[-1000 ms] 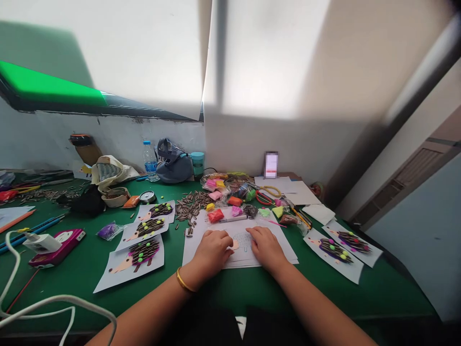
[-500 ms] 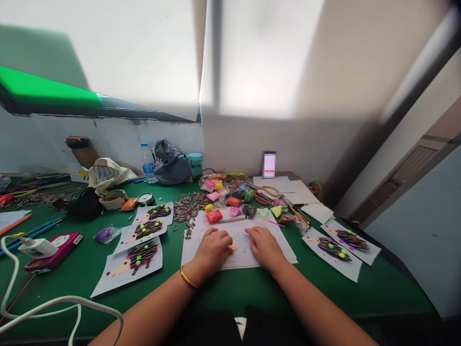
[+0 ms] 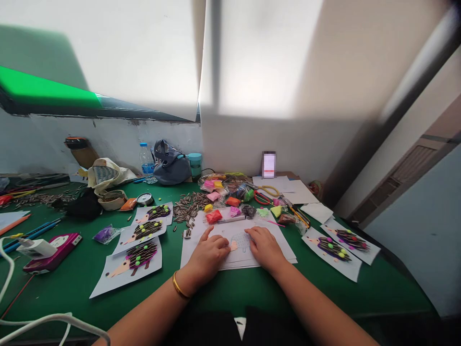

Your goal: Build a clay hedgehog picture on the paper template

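A white sheet of paper (image 3: 273, 258) lies before me with a hedgehog drawing (image 3: 242, 240) on it, dotted over the body. A small flat piece of peach clay (image 3: 234, 246) sits at the drawing's left end. My left hand (image 3: 211, 252) is open, its fingertips at the clay's left edge and the thumb spread away. It wears a gold bangle on the wrist. My right hand (image 3: 264, 246) lies open on the paper, fingers covering the right part of the drawing. Above the hands are a marker (image 3: 231, 219) and a red clay packet (image 3: 213, 216).
Sunflower seeds (image 3: 189, 207) are heaped behind the paper's left corner. Finished hedgehog pictures (image 3: 146, 259) lie left, with others (image 3: 331, 252) at right. Scissors (image 3: 266, 192), clay packets, a phone (image 3: 269, 165) and a water bottle (image 3: 147, 163) stand farther back. A power strip (image 3: 54, 252) with white cable is left.
My left hand has slid slightly left and its thumb has spread, uncovering more of the peach clay and drawing. My right hand stays in about the same place.
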`<move>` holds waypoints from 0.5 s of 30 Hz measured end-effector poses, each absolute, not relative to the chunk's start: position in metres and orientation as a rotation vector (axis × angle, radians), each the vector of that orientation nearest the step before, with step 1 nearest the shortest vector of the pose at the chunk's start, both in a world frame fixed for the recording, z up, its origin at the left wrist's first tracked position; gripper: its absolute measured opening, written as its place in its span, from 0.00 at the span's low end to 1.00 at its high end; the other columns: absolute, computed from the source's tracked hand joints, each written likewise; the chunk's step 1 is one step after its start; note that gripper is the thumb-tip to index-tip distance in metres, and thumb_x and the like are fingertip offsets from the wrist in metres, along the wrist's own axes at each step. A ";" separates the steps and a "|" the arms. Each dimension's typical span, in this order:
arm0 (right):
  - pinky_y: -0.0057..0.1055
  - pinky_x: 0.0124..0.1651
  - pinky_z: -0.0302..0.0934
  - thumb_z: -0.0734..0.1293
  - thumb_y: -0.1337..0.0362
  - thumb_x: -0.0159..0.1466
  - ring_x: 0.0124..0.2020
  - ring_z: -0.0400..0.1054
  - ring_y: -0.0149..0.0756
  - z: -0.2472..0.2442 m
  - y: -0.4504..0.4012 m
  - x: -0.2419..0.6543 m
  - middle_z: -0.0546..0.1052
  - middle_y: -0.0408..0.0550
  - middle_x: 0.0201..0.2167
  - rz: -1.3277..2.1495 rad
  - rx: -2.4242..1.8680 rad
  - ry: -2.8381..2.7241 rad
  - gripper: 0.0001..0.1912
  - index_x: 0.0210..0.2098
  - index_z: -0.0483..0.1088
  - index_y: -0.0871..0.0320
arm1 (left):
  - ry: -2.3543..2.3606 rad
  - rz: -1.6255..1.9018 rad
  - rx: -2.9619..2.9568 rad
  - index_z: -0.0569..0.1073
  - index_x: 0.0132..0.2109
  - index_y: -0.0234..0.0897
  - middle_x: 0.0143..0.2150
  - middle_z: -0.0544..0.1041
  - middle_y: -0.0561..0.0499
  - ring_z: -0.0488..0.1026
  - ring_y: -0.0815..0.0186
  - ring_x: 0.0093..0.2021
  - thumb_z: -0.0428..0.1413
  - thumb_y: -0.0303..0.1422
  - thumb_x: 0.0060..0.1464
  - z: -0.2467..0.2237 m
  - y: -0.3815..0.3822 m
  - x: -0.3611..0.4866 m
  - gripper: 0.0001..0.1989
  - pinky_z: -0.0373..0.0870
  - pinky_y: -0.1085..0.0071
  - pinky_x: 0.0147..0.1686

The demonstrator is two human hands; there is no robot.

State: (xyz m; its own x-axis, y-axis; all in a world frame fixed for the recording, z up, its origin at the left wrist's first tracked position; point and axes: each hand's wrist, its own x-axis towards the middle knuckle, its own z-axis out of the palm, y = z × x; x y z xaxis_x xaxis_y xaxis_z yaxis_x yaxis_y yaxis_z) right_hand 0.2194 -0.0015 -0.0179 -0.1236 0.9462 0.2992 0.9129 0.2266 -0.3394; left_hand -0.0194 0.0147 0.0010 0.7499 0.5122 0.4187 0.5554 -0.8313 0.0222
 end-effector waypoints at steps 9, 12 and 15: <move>0.36 0.57 0.57 0.61 0.71 0.65 0.54 0.64 0.41 -0.017 -0.001 0.219 0.74 0.50 0.52 0.109 -1.728 -2.068 0.21 0.56 0.70 0.54 | -0.942 -0.680 -2.784 0.77 0.46 0.45 0.46 0.78 0.51 0.71 0.60 0.50 0.54 0.25 0.60 0.001 0.014 -0.017 0.13 0.45 0.50 0.65; 0.35 0.57 0.57 0.61 0.71 0.65 0.54 0.64 0.40 -0.017 -0.002 0.219 0.74 0.49 0.52 0.112 -1.727 -2.072 0.21 0.56 0.70 0.53 | -0.949 -0.655 -2.782 0.77 0.45 0.48 0.47 0.78 0.52 0.71 0.60 0.51 0.53 0.26 0.61 0.001 0.013 -0.016 0.12 0.45 0.49 0.65; 0.36 0.57 0.57 0.61 0.71 0.64 0.54 0.63 0.41 -0.016 -0.002 0.219 0.73 0.50 0.53 0.117 -1.729 -2.067 0.21 0.56 0.70 0.54 | -0.979 -0.681 -2.752 0.76 0.48 0.47 0.47 0.77 0.52 0.70 0.60 0.51 0.54 0.25 0.59 0.002 0.012 -0.015 0.14 0.45 0.49 0.65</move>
State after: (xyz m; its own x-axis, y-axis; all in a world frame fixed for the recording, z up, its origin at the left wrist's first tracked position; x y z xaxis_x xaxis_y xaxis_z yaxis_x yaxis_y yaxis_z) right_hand 0.2186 -0.0022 -0.0164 -0.1210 0.9533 0.2767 0.9159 0.2147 -0.3392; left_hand -0.0148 0.0124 0.0024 0.6855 0.5637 0.4608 0.6283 -0.7778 0.0169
